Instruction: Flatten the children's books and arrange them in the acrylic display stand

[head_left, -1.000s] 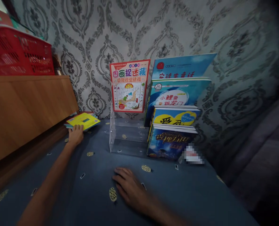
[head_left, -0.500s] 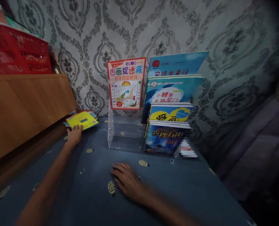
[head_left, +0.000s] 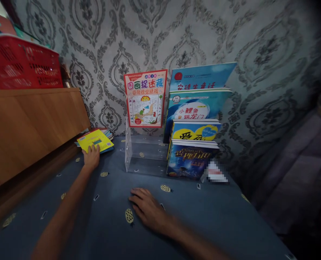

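Note:
My left hand (head_left: 91, 157) reaches far forward to a small stack of thin books by the wooden panel. Its fingers lie over the near edge of the top yellow book (head_left: 96, 139) and grip it. My right hand (head_left: 147, 208) rests flat on the blue patterned cloth (head_left: 203, 216), fingers stretched out, holding nothing. Ahead of it stands a clear acrylic tiered stand (head_left: 141, 155). A red-framed picture book (head_left: 145, 98) fills the stand's top left tier. The right side carries several blue books (head_left: 195, 130) stepped one above another.
A wooden panel (head_left: 27, 126) runs along the left, with a red plastic basket (head_left: 22, 63) on top. Grey patterned wallpaper (head_left: 149, 32) backs the stand. A dark, dim object (head_left: 298, 173) fills the right side.
My left hand has slid further onto the yellow book, which has turned slightly toward me. The right hand stays flat in the same place.

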Demonstrator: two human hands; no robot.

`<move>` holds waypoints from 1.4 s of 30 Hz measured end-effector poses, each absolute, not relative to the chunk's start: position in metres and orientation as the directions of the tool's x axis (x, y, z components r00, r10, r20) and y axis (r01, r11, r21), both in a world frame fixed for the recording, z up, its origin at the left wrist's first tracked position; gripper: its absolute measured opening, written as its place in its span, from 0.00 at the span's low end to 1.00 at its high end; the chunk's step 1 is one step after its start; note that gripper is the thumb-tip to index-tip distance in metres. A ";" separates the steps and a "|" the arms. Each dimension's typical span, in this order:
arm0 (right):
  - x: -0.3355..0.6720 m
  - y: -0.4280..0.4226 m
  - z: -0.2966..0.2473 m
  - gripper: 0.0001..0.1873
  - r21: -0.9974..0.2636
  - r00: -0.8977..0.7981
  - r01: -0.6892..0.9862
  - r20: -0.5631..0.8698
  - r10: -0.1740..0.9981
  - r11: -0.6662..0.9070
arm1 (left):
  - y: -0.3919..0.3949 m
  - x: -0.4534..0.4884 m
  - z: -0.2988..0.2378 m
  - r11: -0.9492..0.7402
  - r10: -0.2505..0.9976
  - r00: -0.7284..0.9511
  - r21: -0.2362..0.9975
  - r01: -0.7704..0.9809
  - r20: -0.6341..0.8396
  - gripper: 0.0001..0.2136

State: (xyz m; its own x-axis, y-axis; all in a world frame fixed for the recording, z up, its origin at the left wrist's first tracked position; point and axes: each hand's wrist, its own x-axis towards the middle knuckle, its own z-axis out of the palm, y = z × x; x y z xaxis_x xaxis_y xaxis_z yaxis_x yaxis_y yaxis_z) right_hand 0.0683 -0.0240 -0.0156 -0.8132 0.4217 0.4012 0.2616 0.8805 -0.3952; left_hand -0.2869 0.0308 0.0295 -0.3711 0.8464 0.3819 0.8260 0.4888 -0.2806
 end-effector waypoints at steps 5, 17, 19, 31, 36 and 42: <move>0.069 -0.024 -0.014 0.15 -0.392 -0.818 0.272 0.388 0.425 0.879 | 0.024 -0.289 0.026 0.481 0.855 -0.367 -0.296 0.825 0.367 0.28; 0.068 -0.023 -0.014 0.16 -0.404 -0.826 0.261 0.376 0.419 0.877 | -0.007 -0.281 0.009 0.429 0.880 -0.327 -0.279 0.859 0.346 0.26; 0.067 -0.023 -0.014 0.16 -0.402 -0.827 0.261 0.375 0.418 0.877 | -0.010 -0.280 0.007 0.421 0.883 -0.324 -0.268 0.867 0.339 0.26; 0.068 -0.024 -0.012 0.16 -0.388 -0.820 0.263 0.392 0.417 0.883 | -0.028 -0.273 0.001 0.413 0.892 -0.350 -0.200 0.889 0.285 0.30; 0.066 -0.022 -0.016 0.15 -0.389 -0.825 0.253 0.392 0.407 0.886 | -0.038 -0.268 -0.001 0.414 0.892 -0.358 -0.181 0.892 0.276 0.30; 0.065 -0.020 -0.021 0.15 -0.389 -0.825 0.242 0.399 0.400 0.889 | -0.048 -0.260 -0.002 0.415 0.892 -0.366 -0.160 0.896 0.266 0.29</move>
State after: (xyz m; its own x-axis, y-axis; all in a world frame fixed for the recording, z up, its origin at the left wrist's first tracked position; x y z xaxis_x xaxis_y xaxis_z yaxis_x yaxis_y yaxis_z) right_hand 0.0653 -0.0198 -0.0211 -0.8251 0.3997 0.3993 0.2424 0.8888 -0.3889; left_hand -0.2596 -0.0485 -0.0024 -0.3655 0.8921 0.2657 0.8958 0.4147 -0.1599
